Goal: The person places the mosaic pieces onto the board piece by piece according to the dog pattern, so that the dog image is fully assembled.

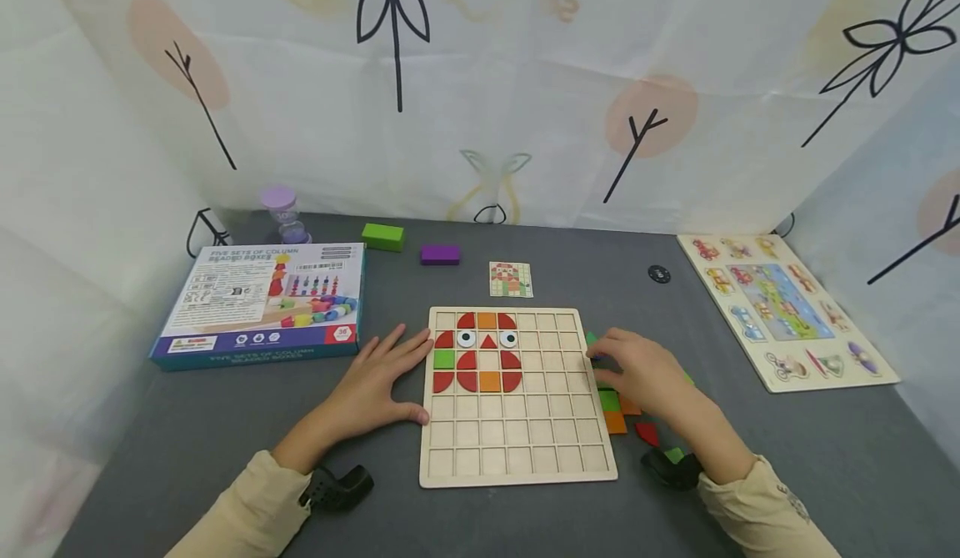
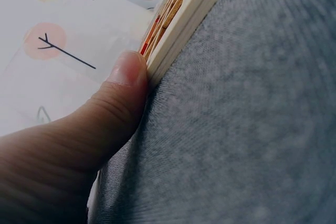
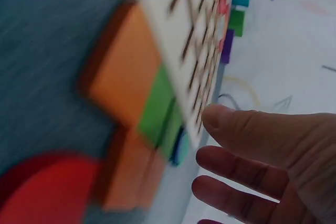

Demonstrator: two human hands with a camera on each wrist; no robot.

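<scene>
A wooden grid board (image 1: 517, 461) lies on the grey table, with red quarter-round pieces, orange squares (image 1: 490, 381), a green square (image 1: 444, 359) and two eye pieces (image 1: 466, 338) set in its upper left cells. My left hand (image 1: 378, 391) rests along the board's left side, fingers spread, its thumb (image 2: 128, 72) touching the board's edge. Over the right edge hovers my right hand (image 1: 639, 370), above loose tiles. In the right wrist view its thumb (image 3: 226, 121) stands apart from the fingers, with nothing visible between them. Below are orange (image 3: 126, 66), green and red (image 3: 47, 192) pieces, partly blurred.
A small pattern card (image 1: 511, 279) lies behind the board. At the left stands a boxed bead set (image 1: 262, 304), near an hourglass (image 1: 285, 214). Green (image 1: 383, 237) and purple blocks (image 1: 440, 255), a black disc (image 1: 659, 274) and a picture puzzle board (image 1: 787, 312) lie farther back.
</scene>
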